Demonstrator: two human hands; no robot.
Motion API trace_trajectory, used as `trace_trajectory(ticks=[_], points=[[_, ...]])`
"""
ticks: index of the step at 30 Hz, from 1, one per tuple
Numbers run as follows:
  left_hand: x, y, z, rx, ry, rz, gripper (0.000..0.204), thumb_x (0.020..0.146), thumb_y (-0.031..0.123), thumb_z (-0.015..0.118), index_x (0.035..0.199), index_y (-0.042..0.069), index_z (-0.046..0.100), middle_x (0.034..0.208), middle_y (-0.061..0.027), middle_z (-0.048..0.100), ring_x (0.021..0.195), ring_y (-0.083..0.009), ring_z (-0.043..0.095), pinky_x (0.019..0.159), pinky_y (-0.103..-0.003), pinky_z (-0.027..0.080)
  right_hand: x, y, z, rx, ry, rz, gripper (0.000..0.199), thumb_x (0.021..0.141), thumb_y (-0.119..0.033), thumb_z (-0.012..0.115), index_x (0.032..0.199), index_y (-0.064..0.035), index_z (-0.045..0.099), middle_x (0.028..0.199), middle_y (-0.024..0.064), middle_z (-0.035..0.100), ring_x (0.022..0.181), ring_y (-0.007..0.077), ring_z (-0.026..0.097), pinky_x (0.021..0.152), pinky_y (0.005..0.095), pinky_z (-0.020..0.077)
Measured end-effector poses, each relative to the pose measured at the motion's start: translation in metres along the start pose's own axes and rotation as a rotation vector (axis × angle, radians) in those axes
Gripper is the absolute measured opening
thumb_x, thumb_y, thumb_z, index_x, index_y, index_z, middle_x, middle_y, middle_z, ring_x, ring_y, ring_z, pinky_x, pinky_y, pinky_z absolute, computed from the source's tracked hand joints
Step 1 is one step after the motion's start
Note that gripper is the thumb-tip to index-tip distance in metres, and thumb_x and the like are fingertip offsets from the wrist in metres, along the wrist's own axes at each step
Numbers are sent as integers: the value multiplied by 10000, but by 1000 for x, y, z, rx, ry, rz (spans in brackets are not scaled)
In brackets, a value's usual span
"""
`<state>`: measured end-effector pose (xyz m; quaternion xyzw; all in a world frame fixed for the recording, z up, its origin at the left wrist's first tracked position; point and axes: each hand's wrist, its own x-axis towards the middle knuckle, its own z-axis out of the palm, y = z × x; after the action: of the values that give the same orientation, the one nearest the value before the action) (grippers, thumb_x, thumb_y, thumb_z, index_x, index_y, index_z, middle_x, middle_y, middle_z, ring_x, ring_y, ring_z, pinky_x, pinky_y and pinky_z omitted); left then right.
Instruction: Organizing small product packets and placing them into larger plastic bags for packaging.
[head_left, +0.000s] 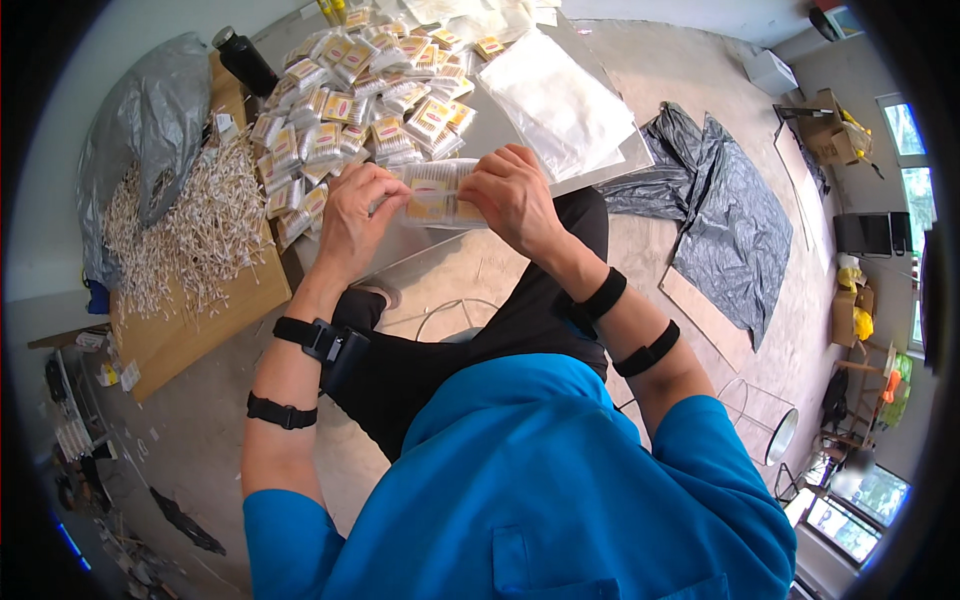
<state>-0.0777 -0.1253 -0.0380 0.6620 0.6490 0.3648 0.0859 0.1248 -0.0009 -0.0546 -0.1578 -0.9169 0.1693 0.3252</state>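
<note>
Between my two hands, at the near edge of the table, is a clear plastic bag (432,208) with small yellow-labelled packs of cotton swabs inside. My left hand (358,212) pinches its left end, and my right hand (512,203) grips its right end with bent fingers. Just beyond lies a big heap of small cotton swab packs (345,108), each with a yellow label. A stack of flat clear plastic bags (562,105) lies to the right of the heap. My fingertips partly cover the ends of the bag I hold.
At left, loose cotton swabs (180,235) are piled on a wooden board (185,345) beside a grey plastic sheet (150,110). A black bottle (245,62) stands behind. Dark plastic sheeting (735,220) covers floor at right. A wire-legged stool (780,435) is lower right.
</note>
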Motion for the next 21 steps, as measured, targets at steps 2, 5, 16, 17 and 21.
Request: trace_trajectory(ticks=[2,5,16,17,21], points=[[1,3,0,55,-24,-10,107,774,101,729,860,55,686,873,-51,609,891,-251,566,850,-374,414,0,2,0,4,1,7,62,738,-160,698,746,-117,655,761,16,574,825,209,567,867,363,401],[7,15,5,146,25,101,102,777,120,725,862,85,680,876,-26,601,915,-227,559,901,-388,361,-1,2,-2,-3,-6,19,66,749,-167,690,746,-114,651,765,20,572,832,211,566,870,367,400],[13,15,14,123,-13,84,74,783,134,728,849,120,697,859,12,609,909,-185,556,914,-372,322,3,-7,-3,-5,6,41,83,757,-179,704,764,-119,648,770,24,566,833,221,564,853,376,395],[13,16,15,109,-5,68,65,781,135,731,836,119,700,857,14,615,912,-183,555,922,-374,320,3,-7,-3,1,9,40,80,756,-177,705,764,-122,648,767,23,568,832,221,564,851,377,394],[14,17,16,108,-3,39,59,774,135,738,823,120,708,865,18,629,921,-181,552,938,-382,315,5,-10,-6,-21,-26,30,76,750,-122,728,800,-113,672,814,17,605,826,220,581,864,366,413]])
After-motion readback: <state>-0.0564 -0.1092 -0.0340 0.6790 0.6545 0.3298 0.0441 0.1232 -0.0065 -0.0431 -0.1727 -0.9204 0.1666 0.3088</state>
